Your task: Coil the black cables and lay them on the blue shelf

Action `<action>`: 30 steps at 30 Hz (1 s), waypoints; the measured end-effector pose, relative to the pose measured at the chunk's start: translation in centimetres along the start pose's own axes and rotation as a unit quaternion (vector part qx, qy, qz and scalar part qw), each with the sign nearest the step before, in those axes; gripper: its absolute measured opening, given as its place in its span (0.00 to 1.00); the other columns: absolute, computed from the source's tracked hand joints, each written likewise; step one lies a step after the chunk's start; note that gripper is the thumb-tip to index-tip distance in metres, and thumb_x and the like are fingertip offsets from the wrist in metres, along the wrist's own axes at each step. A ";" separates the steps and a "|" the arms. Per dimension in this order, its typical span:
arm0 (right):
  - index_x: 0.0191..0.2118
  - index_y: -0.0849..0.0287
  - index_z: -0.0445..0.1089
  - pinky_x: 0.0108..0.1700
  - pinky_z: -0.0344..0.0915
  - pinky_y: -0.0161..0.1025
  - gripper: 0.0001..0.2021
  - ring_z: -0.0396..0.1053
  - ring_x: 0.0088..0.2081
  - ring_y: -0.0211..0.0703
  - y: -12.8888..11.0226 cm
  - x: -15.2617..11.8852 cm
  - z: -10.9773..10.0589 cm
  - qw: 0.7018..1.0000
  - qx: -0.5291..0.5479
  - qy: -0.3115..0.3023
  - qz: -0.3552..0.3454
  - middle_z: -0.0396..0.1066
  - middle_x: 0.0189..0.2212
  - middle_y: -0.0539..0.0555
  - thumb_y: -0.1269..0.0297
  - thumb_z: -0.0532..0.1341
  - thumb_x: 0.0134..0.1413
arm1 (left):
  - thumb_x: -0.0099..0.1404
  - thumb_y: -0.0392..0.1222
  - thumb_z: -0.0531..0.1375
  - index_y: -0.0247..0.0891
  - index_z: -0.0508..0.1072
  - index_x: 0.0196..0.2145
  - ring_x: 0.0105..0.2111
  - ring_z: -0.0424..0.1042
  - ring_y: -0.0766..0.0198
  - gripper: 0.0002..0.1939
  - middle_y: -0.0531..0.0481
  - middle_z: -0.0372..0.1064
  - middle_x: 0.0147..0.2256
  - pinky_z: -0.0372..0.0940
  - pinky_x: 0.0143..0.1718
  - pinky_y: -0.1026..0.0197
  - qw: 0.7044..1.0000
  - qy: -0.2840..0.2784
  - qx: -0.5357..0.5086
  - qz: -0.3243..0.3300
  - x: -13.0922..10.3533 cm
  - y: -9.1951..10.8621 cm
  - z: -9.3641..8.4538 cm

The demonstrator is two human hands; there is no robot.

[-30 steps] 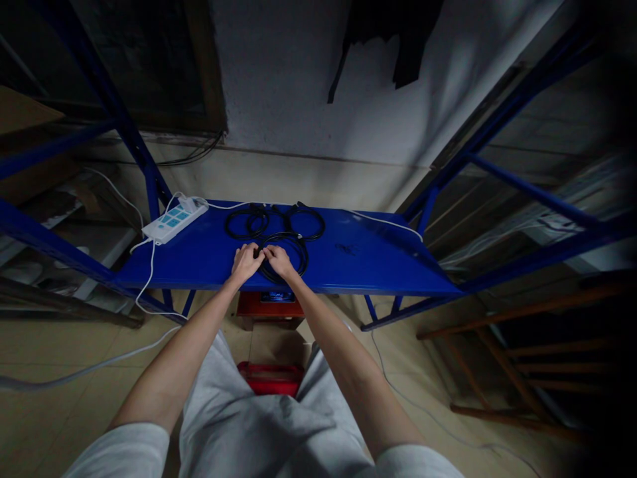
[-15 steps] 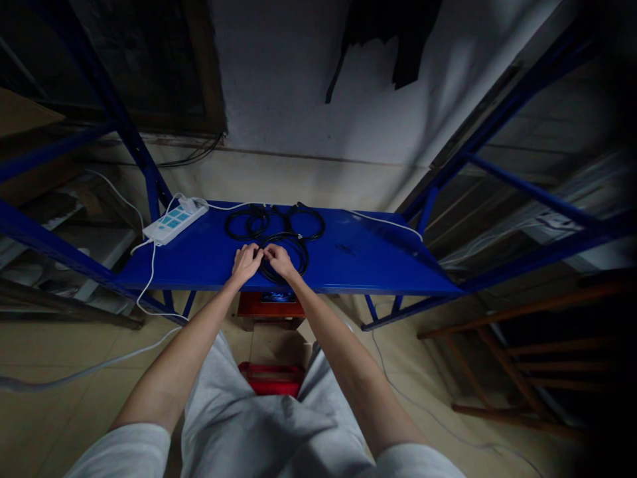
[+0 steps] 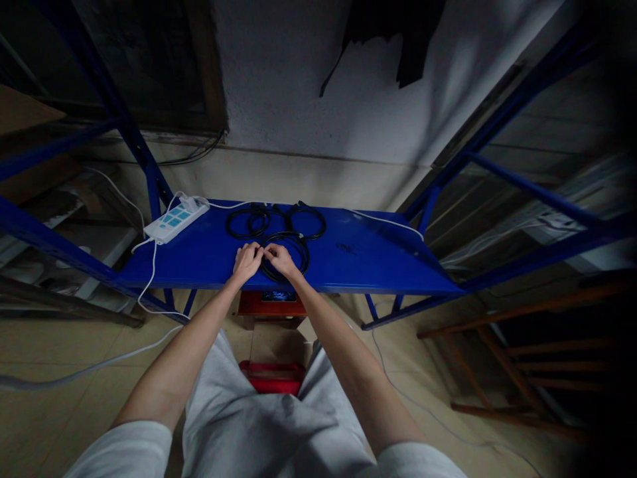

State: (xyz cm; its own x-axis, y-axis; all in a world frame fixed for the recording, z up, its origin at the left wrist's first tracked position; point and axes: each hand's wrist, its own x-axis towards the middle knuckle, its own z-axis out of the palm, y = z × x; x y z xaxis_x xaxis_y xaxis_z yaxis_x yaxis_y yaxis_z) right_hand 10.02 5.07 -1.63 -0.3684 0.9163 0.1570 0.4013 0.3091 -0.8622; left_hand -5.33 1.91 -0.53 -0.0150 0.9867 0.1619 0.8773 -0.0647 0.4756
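Note:
On a blue shelf (image 3: 378, 259) lies a coiled black cable (image 3: 304, 255), nearest to both hands. My left hand (image 3: 247, 259) has its fingers bent together at the coil's left side; what they pinch is too small to make out. Close beside it, my right hand (image 3: 279, 259) is closed over the coil's left part, its fingertips almost touching those of the left. Behind them lie two more black cable coils, one at the left (image 3: 233, 232) and one at the right (image 3: 323, 222).
A white power strip (image 3: 172, 221) with blue sockets sits at the shelf's left end, its white cord running along the back edge. Blue uprights rise on both sides. Below are a reddish stool (image 3: 249, 304), a red object (image 3: 273, 380) and a wooden rack (image 3: 497, 372).

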 end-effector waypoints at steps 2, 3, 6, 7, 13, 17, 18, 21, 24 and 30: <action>0.32 0.57 0.72 0.38 0.60 0.36 0.10 0.65 0.33 0.41 0.0 0.0 0.0 1.000 0.012 0.000 0.007 0.71 0.29 0.50 0.58 0.59 0.59 | 0.75 0.47 0.49 0.42 0.72 0.42 0.51 0.70 0.51 0.13 0.43 0.75 0.44 0.61 0.56 0.49 1.000 -0.001 -0.003 0.000 0.0 0.0 -0.1; 0.32 0.57 0.72 0.38 0.60 0.36 0.09 0.65 0.33 0.41 0.0 0.0 0.0 1.000 0.016 0.001 0.011 0.72 0.29 0.50 0.58 0.60 0.59 | 0.75 0.47 0.49 0.42 0.72 0.42 0.51 0.70 0.51 0.13 0.43 0.75 0.44 0.61 0.56 0.49 1.000 -0.002 -0.005 -0.001 -0.1 0.1 -0.1; 0.31 0.57 0.71 0.38 0.61 0.36 0.08 0.65 0.33 0.41 0.1 0.1 0.2 1.000 0.027 0.006 0.013 0.71 0.28 0.49 0.59 0.61 0.57 | 0.75 0.46 0.49 0.42 0.72 0.42 0.51 0.70 0.51 0.13 0.44 0.75 0.44 0.60 0.57 0.49 1.000 -0.004 -0.010 -0.004 -0.1 0.1 -0.2; 0.31 0.57 0.71 0.38 0.61 0.36 0.07 0.65 0.32 0.41 0.2 0.1 0.2 0.999 0.031 0.008 0.012 0.71 0.28 0.49 0.60 0.61 0.56 | 0.75 0.46 0.49 0.42 0.72 0.42 0.51 0.70 0.51 0.13 0.44 0.75 0.43 0.60 0.57 0.49 1.000 -0.005 -0.012 -0.005 -0.1 0.1 -0.2; 0.33 0.57 0.70 0.37 0.61 0.36 0.04 0.65 0.32 0.40 0.7 0.3 0.6 0.999 0.038 0.031 -0.001 0.72 0.29 0.49 0.63 0.60 0.54 | 0.74 0.46 0.51 0.42 0.72 0.41 0.51 0.70 0.52 0.12 0.44 0.75 0.43 0.60 0.56 0.50 1.000 -0.002 -0.004 -0.005 0.0 0.1 -0.1; 0.35 0.56 0.69 0.37 0.60 0.35 0.04 0.64 0.30 0.38 0.7 0.1 0.5 0.999 0.013 0.028 -0.027 0.70 0.29 0.48 0.66 0.58 0.53 | 0.74 0.46 0.51 0.42 0.72 0.41 0.50 0.70 0.51 0.12 0.43 0.75 0.44 0.61 0.55 0.50 1.000 0.006 0.001 0.001 0.1 0.1 0.1; 0.35 0.56 0.68 0.37 0.59 0.35 0.04 0.64 0.30 0.38 0.6 0.0 0.4 0.999 0.004 0.027 -0.036 0.70 0.29 0.48 0.66 0.58 0.53 | 0.74 0.46 0.51 0.42 0.72 0.41 0.50 0.70 0.51 0.12 0.43 0.75 0.44 0.61 0.55 0.50 1.000 0.006 0.003 0.003 0.1 0.1 0.1; 0.36 0.56 0.67 0.36 0.58 0.36 0.03 0.64 0.32 0.39 0.0 -0.3 0.1 0.997 -0.040 0.028 -0.066 0.69 0.31 0.49 0.67 0.57 0.54 | 0.74 0.46 0.50 0.42 0.72 0.41 0.50 0.71 0.51 0.12 0.43 0.75 0.43 0.62 0.55 0.50 1.000 0.000 0.014 0.003 0.1 0.1 0.0; 0.37 0.55 0.66 0.36 0.57 0.37 0.04 0.64 0.34 0.42 -0.8 -0.7 0.0 0.989 -0.111 0.027 -0.089 0.69 0.34 0.51 0.68 0.56 0.56 | 0.74 0.46 0.50 0.42 0.72 0.41 0.50 0.71 0.50 0.13 0.42 0.75 0.43 0.62 0.55 0.49 1.000 -0.006 0.024 0.000 0.0 0.3 -0.2; 0.44 0.54 0.65 0.36 0.58 0.39 0.08 0.65 0.39 0.47 -1.7 -1.3 0.0 0.977 -0.199 0.007 -0.080 0.69 0.43 0.56 0.69 0.51 0.62 | 0.75 0.45 0.48 0.40 0.73 0.44 0.52 0.71 0.49 0.15 0.40 0.75 0.46 0.60 0.57 0.48 0.999 -0.013 0.032 -0.008 -0.1 0.6 -0.4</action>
State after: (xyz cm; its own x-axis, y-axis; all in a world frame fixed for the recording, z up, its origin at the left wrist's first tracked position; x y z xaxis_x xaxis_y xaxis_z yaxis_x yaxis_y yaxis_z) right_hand 9.84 3.39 -0.37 -0.4428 0.8503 0.2843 0.6349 0.5213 -0.5703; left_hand -5.02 1.72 0.05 -0.0177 0.9912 0.1313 0.9061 -0.0397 0.4213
